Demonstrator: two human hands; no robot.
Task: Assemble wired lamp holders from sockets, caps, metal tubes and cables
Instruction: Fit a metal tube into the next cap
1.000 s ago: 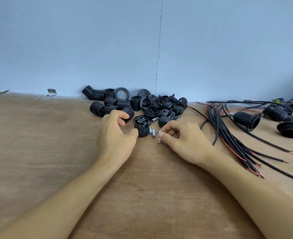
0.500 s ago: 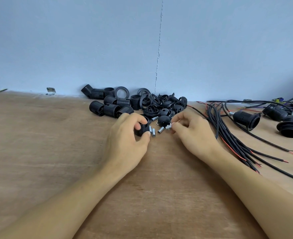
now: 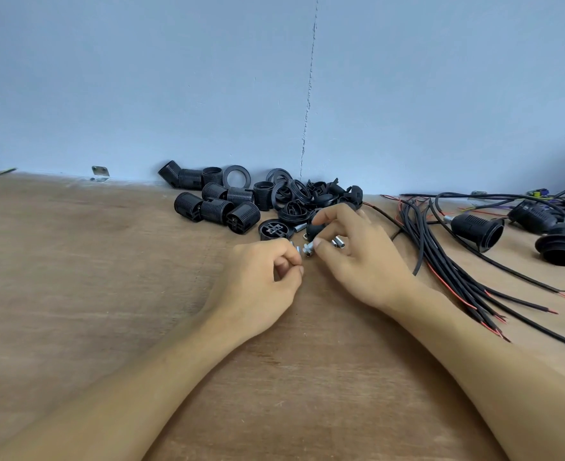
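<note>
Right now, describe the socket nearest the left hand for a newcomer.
Start at the black parts pile below the wall crack. At its near edge, just beyond the left hand, is the socket. Unlike the ribbed ones lying to its left, it stands on end, cross insert facing up.

Wall: pale blue-grey wall (image 3: pixel 141 78), matt and plain; it filled the upper part of the view
Wall defect: thin, ragged vertical crack (image 3: pixel 307 94); it ran from the top edge down to the table line, slightly right of centre
Table: brown wood-grain table (image 3: pixel 75 294); far edge set against the wall; surface showed pale scuffed patches
Fitting: small metal bracket (image 3: pixel 100 171); it sat at the joint of wall and table, left of centre
Light: even and soft; shadows were faint
</note>
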